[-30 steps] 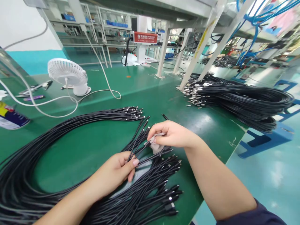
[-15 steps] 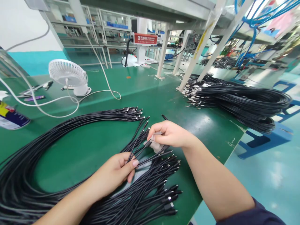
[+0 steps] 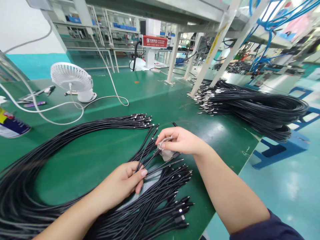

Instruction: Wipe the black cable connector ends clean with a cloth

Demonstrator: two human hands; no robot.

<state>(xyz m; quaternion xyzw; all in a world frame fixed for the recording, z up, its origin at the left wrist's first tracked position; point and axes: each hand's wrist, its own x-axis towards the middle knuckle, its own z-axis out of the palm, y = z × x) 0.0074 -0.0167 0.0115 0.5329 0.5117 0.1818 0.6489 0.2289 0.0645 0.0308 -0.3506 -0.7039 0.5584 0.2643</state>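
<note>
My left hand is closed around several black cables, their plug ends pointing toward my right hand. Pinched in my right hand is a grey cloth, folded against the plug end of one of those cables. The fingers and cloth partly hide that plug. Below my hands a thick bundle of black cables spreads its plugs to the right. Another group of cable ends lies behind, joined to the large loop of cables curving round on the left.
A second pile of coiled black cables hangs over the green table's right edge, above a blue stool. A white fan with a white cord stands at the back left. A spray can is at far left. White shelf legs rise behind.
The grey cloth has changed its fold slightly as my right hand shifted a little up and left along the cable end. My left hand keeps its hold on the cables.
</note>
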